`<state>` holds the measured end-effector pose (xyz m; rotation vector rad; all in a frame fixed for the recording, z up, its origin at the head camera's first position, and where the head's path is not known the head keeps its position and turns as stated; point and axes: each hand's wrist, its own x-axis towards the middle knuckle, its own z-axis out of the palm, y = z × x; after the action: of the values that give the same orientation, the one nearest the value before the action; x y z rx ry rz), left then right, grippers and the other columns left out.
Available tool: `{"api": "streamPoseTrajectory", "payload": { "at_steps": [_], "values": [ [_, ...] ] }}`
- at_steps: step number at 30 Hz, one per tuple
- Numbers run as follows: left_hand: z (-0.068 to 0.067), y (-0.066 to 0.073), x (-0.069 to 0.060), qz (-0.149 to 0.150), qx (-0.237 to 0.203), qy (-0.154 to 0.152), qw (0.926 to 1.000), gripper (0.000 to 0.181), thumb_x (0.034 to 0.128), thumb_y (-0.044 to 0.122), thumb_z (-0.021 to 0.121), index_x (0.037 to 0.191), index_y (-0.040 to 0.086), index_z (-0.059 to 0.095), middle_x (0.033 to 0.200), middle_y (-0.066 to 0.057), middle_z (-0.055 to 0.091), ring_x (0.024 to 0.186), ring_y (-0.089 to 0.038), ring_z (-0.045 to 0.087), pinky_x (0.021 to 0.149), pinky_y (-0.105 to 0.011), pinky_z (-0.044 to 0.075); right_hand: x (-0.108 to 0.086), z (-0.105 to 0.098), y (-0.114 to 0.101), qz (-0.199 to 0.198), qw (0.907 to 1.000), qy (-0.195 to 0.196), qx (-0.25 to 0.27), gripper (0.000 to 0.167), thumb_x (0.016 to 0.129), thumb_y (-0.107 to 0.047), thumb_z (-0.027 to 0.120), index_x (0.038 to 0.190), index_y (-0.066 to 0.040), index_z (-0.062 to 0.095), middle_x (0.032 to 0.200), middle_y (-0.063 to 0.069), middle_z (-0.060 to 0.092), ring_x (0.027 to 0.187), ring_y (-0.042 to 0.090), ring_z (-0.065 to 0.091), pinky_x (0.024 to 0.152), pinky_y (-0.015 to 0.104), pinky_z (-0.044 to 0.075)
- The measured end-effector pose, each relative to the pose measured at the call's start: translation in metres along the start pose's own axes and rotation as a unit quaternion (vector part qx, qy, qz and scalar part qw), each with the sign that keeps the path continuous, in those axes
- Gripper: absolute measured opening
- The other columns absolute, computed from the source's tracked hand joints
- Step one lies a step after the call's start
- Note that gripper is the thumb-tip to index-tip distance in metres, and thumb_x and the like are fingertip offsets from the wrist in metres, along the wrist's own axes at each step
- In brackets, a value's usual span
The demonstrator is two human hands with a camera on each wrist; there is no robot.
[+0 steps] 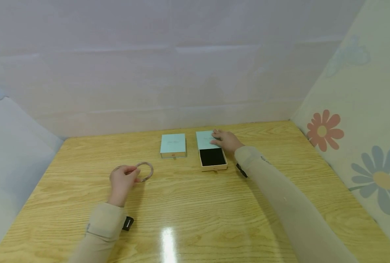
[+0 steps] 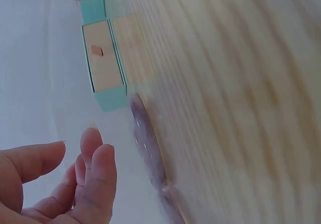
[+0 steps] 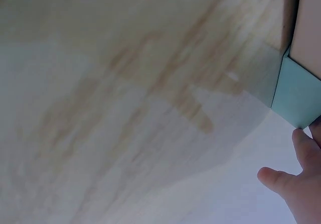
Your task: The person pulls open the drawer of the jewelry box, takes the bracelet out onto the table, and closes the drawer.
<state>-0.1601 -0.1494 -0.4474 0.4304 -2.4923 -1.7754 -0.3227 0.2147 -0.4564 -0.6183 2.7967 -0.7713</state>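
Note:
A pale purple bangle lies flat on the wooden table, near the fingertips of my left hand. In the left wrist view, the thumb and fingers are apart with nothing between them, and the bangle is beside them. My right hand rests on the right part of a mint-green box sleeve, fingers spread. From that sleeve a drawer with a black lining is pulled out toward me. The right wrist view shows one fingertip at the corner of the sleeve; the other fingers are partly hidden.
A second mint-green box, its drawer pushed in, stands left of the pulled-out one. Behind the table hangs a pale sheet. On the right is a panel with printed flowers. A dark strap end hangs by the left cuff.

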Motion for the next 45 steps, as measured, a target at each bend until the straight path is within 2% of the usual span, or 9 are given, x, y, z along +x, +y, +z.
{"api": "streamPoseTrajectory", "payload": {
  "at_steps": [5,10,15,24,34,45],
  "values": [
    [0.011,0.003,-0.003,-0.015,-0.016,-0.017,0.9996,0.030,0.0972,0.004,0.056,0.119,-0.017,0.056,0.105,-0.029,0.061,0.063,-0.010,0.065,0.062,-0.023,0.058,0.000,0.000,-0.001,-0.005,0.9999,0.000,-0.011,0.058,0.100,-0.032,0.055,0.145,0.001,0.038,0.155,0.018,0.027,0.145,0.035,0.017,0.117,0.051,0.017],
    [0.023,0.005,-0.006,-0.016,-0.040,-0.018,0.9989,0.029,0.0971,0.004,0.057,0.117,-0.017,0.057,0.099,-0.024,0.063,0.063,-0.013,0.066,0.062,-0.023,0.058,0.001,0.001,0.002,-0.005,0.9998,-0.004,-0.020,0.059,0.100,-0.032,0.055,0.146,0.001,0.038,0.155,0.017,0.026,0.145,0.034,0.017,0.117,0.050,0.016],
    [0.034,0.006,-0.007,-0.014,-0.049,-0.023,0.9984,0.027,0.0969,0.005,0.058,0.115,-0.015,0.059,0.103,-0.028,0.063,0.063,-0.011,0.065,0.063,-0.025,0.058,0.002,0.002,0.002,-0.009,0.9996,-0.004,-0.025,0.058,0.100,-0.031,0.055,0.145,0.001,0.038,0.155,0.018,0.027,0.145,0.035,0.017,0.117,0.051,0.017],
    [0.046,0.008,-0.012,-0.029,-0.074,-0.039,0.9961,0.030,0.0973,0.006,0.058,0.118,-0.016,0.058,0.110,-0.030,0.061,0.067,-0.015,0.067,0.063,-0.024,0.058,0.005,0.002,0.004,-0.008,0.9995,-0.008,-0.028,0.059,0.100,-0.033,0.056,0.145,0.000,0.038,0.155,0.016,0.028,0.145,0.034,0.017,0.117,0.050,0.017],
    [0.058,0.011,-0.015,-0.036,-0.097,-0.045,0.9936,0.027,0.0968,0.003,0.058,0.116,-0.016,0.058,0.106,-0.027,0.062,0.063,-0.013,0.066,0.061,-0.023,0.057,0.006,0.002,0.005,-0.009,0.9996,-0.009,-0.025,0.059,0.099,-0.033,0.057,0.145,0.000,0.039,0.155,0.015,0.028,0.145,0.033,0.018,0.117,0.050,0.016],
    [0.073,0.017,-0.021,-0.043,-0.118,-0.061,0.9902,0.027,0.0967,0.005,0.059,0.117,-0.013,0.060,0.109,-0.027,0.061,0.068,-0.018,0.068,0.072,-0.033,0.059,0.002,0.000,-0.002,-0.005,0.9998,-0.010,-0.014,0.060,0.099,-0.033,0.057,0.145,0.000,0.039,0.155,0.016,0.027,0.144,0.034,0.018,0.117,0.050,0.016]
  ]
}}
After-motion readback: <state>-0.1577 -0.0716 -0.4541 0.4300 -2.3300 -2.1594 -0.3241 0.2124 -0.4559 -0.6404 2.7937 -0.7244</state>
